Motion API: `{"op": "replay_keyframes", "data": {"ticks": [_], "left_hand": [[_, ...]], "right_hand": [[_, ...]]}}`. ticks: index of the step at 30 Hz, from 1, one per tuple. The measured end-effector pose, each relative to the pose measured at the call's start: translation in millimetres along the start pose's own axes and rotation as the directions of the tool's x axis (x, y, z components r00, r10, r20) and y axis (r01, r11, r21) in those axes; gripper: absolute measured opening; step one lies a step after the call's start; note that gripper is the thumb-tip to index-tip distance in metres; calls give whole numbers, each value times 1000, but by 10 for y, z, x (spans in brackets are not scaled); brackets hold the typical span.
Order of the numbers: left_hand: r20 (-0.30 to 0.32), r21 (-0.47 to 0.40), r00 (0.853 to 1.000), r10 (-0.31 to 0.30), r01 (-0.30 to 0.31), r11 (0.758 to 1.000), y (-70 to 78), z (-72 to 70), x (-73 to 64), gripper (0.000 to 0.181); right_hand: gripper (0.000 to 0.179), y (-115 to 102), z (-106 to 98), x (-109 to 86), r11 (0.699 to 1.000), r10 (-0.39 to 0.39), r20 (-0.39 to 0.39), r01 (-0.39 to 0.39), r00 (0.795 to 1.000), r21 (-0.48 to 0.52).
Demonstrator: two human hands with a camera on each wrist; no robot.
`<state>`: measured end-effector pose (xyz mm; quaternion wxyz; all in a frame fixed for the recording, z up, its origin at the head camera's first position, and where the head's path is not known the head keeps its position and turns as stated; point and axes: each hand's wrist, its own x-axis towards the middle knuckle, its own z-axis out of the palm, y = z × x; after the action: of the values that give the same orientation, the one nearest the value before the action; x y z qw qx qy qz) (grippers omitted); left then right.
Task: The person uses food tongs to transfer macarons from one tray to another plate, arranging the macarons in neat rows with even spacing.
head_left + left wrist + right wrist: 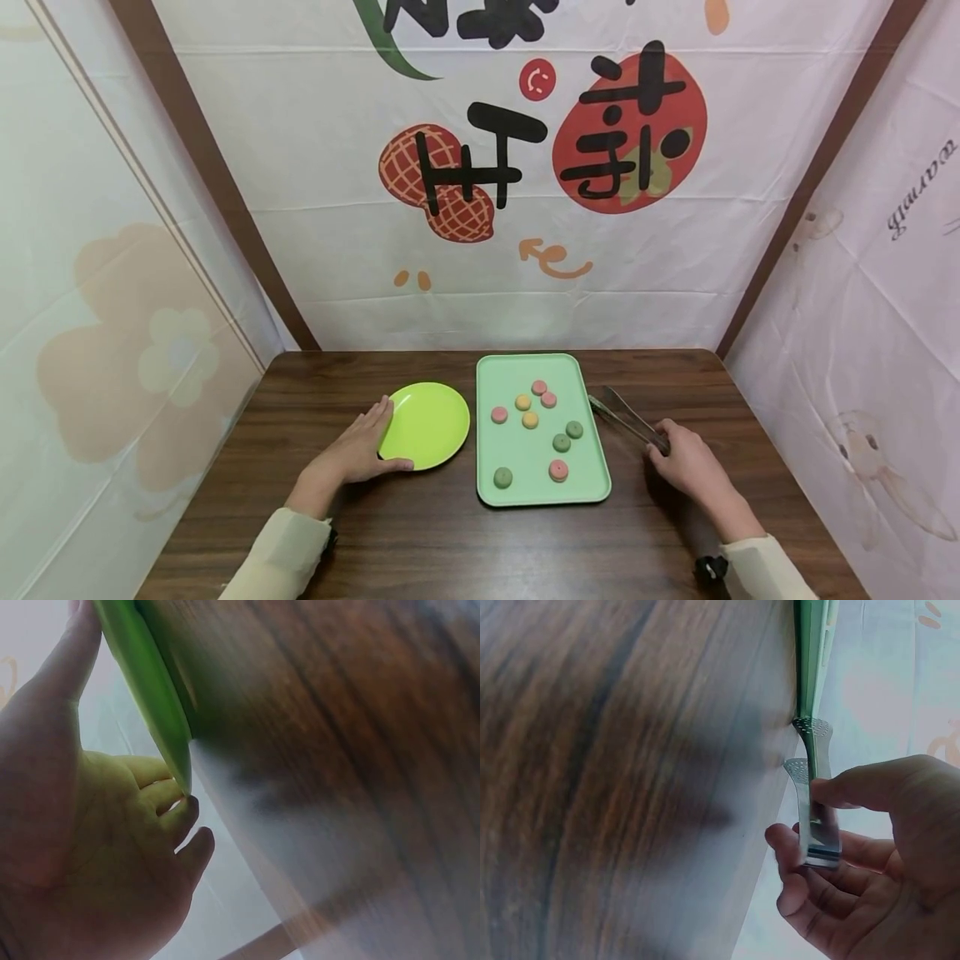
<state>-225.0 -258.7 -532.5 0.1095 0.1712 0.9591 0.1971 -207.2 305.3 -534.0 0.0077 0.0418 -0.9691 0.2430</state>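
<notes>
My left hand (362, 448) rests at the left rim of a bright green plate (431, 427), thumb along the near edge and straight fingers up the far side. Its fingertips meet the plate's rim (150, 682) in the left wrist view. In my right hand (693, 462) are metal tongs (821, 825), pinched near their hinged end by thumb and fingers. Their perforated tips stand apart and point toward the mint green tray (528, 492), close to its right edge. On that tray lie several small macarons: pink (558, 471), yellow (530, 420) and green (502, 477).
Everything stands on a dark wood-grain table (540, 550). A white printed cloth wall (345, 275) rises at its back edge, with further cloth walls to the left and right. The plate and the tray lie side by side with a narrow gap between.
</notes>
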Motion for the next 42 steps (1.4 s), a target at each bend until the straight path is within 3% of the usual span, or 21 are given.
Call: {"op": "replay_keyframes", "data": {"ticks": [10, 17, 29, 42], "left_hand": [[-5, -2, 1000, 4, -4, 1000, -12, 13, 13, 128], [-16, -2, 1000, 9, -9, 1000, -18, 11, 6, 129], [-10, 6, 1000, 7, -7, 1000, -20, 11, 13, 129], [-2, 2, 1000, -1, 1, 1000, -38, 31, 20, 130]], "right_hand": [[41, -18, -19, 44, 998, -51, -19, 50, 999, -28], [35, -24, -34, 70, 999, -37, -25, 37, 999, 24], [42, -112, -105, 65, 998, -51, -148, 53, 988, 15], [38, -295, -78, 209, 993, -82, -148, 93, 986, 68]]}}
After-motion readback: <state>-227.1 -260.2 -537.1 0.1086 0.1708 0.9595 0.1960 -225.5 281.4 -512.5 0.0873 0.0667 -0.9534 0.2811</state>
